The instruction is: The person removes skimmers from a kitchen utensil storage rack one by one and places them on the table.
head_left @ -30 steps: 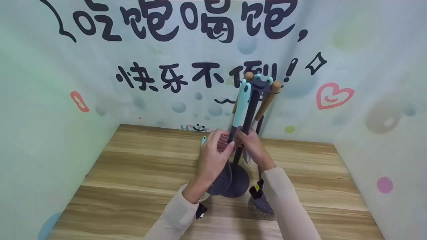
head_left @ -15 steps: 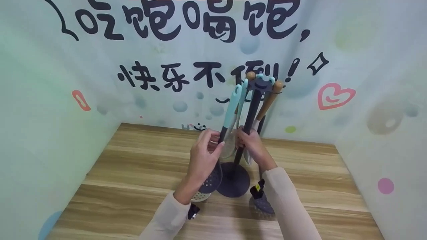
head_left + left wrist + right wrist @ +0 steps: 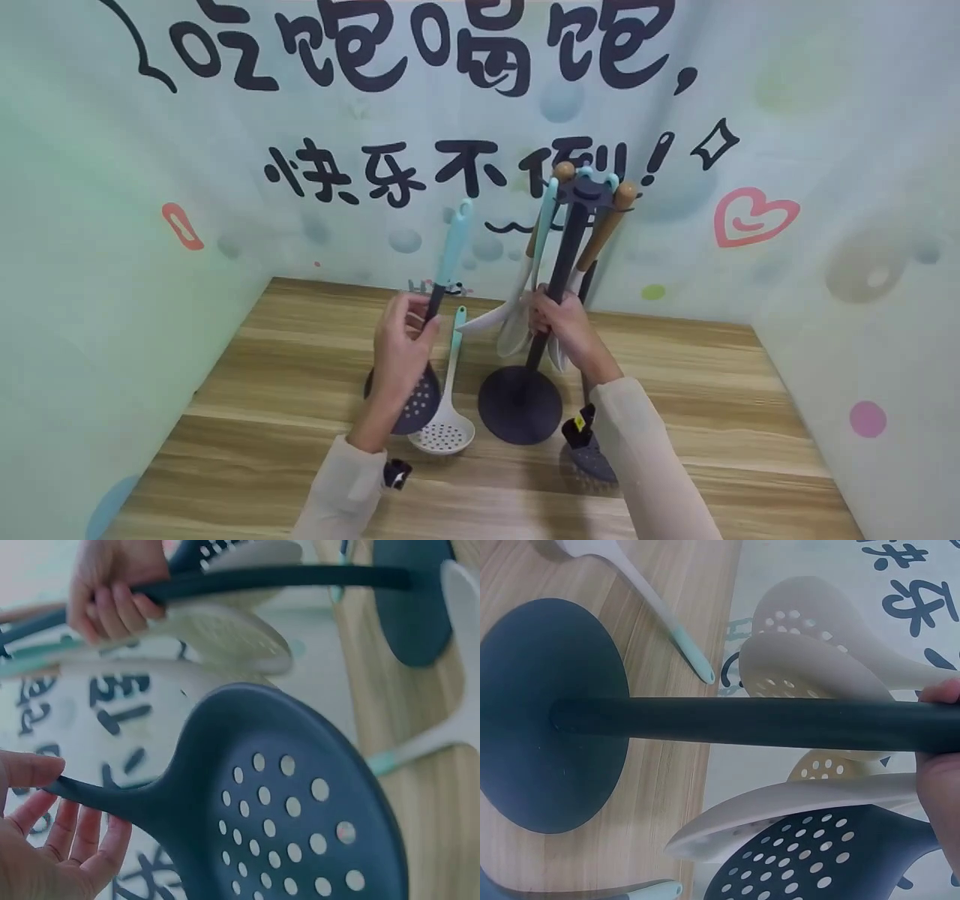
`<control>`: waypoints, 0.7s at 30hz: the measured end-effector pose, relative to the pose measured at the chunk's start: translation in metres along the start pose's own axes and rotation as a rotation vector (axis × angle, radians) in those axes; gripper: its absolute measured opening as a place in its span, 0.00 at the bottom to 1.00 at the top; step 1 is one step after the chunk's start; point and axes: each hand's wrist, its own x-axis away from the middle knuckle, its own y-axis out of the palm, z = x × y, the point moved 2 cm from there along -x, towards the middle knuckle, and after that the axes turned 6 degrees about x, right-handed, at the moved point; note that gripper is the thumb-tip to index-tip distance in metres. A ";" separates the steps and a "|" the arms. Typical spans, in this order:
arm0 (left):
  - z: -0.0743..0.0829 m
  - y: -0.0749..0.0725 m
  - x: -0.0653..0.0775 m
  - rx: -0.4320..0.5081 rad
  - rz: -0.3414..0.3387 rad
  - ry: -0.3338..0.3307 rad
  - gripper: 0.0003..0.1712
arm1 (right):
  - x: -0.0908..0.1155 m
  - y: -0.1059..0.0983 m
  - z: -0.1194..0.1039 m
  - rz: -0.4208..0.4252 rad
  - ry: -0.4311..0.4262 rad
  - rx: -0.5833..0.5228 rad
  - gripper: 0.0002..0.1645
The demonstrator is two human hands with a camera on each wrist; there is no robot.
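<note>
Stand (image 3: 568,247) gripped by the right hand (image 3: 568,322), dark skimmer (image 3: 421,405) held by the left hand (image 3: 401,341)

The background is filled by a pale wall (image 3: 465,120), on which black lettering (image 3: 469,169) is printed. Below it a wood-grained table (image 3: 285,390) is spread. On the table the stand is set by its round base, with its post tilted slightly in the head view. Around its top, hung tools (image 3: 604,236) are carried, some with brown handles, one with a teal handle; pale heads and one dark perforated head are shown by the right wrist view. Pale sleeves (image 3: 645,442) are worn on both arms.

The dark skimmer is held left of the stand and apart from it, with its teal handle up and its perforated head down. A white skimmer (image 3: 448,433) is laid on the table between it and the base; in the head view its head is partly covered by the dark one, and whether they touch cannot be told.

The post is clasped by the right hand, with fingers wrapped round it. The dark shaft is pinched between the thumb and fingers of the left. Under the right forearm, a blue-grey tool (image 3: 592,459) is partly hidden. Beside the wrists, small black objects (image 3: 397,474) are seen.
</note>
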 end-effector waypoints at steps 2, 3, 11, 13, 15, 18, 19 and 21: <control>-0.011 -0.006 -0.002 0.002 0.017 -0.051 0.11 | 0.000 0.000 0.000 -0.003 -0.004 -0.003 0.18; -0.017 -0.009 -0.003 0.012 0.025 -0.084 0.11 | 0.000 0.000 0.000 -0.003 -0.007 -0.001 0.18; -0.068 -0.022 -0.010 0.083 0.104 -0.325 0.13 | 0.001 0.000 0.000 -0.010 -0.022 0.024 0.17; -0.081 -0.024 -0.011 0.089 0.121 -0.358 0.13 | 0.001 0.001 -0.001 -0.010 -0.022 0.022 0.18; -0.091 -0.025 -0.011 0.098 0.144 -0.380 0.13 | 0.001 0.001 -0.001 -0.010 -0.020 0.018 0.18; -0.101 -0.026 -0.012 0.122 0.168 -0.418 0.13 | 0.001 0.000 -0.001 -0.012 -0.014 0.016 0.18; -0.104 -0.026 -0.012 0.131 0.175 -0.429 0.14 | 0.001 0.000 -0.001 -0.015 -0.013 0.016 0.18; -0.108 -0.027 -0.012 0.147 0.185 -0.447 0.14 | 0.001 0.000 -0.001 -0.018 -0.013 0.015 0.18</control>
